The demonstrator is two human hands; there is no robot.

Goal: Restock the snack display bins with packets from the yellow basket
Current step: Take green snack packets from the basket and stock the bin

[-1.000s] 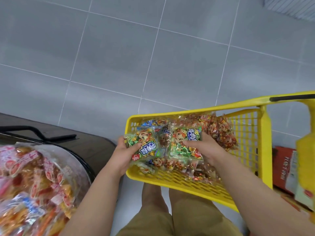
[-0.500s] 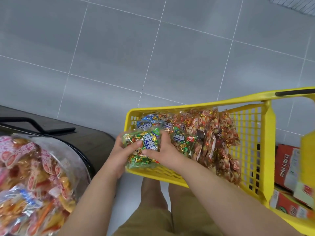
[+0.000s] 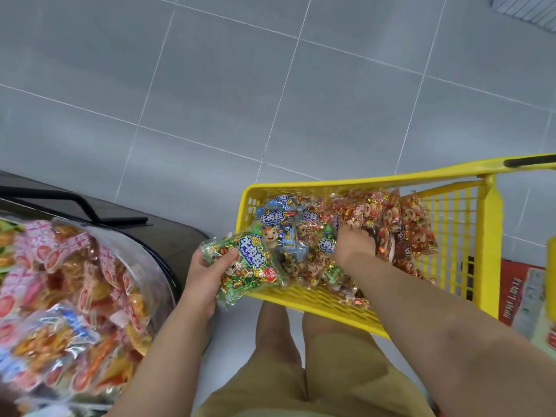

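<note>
Standing on grey tiled floor (image 3: 210,85), yellow basket (image 3: 493,224) alongside.

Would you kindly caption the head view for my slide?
Left hand holds a green foil snack packet while right hand digs in the yellow plastic basket.

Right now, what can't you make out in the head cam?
- Right hand fingers: buried among packets in the yellow basket; grasp unclear.
- Display bin, left: blurred and cut off by the frame edge; packet labels unreadable.
- Red box: hidden behind the basket's wall, cut off at right.
- Green packet in left hand: small print unreadable.
</note>
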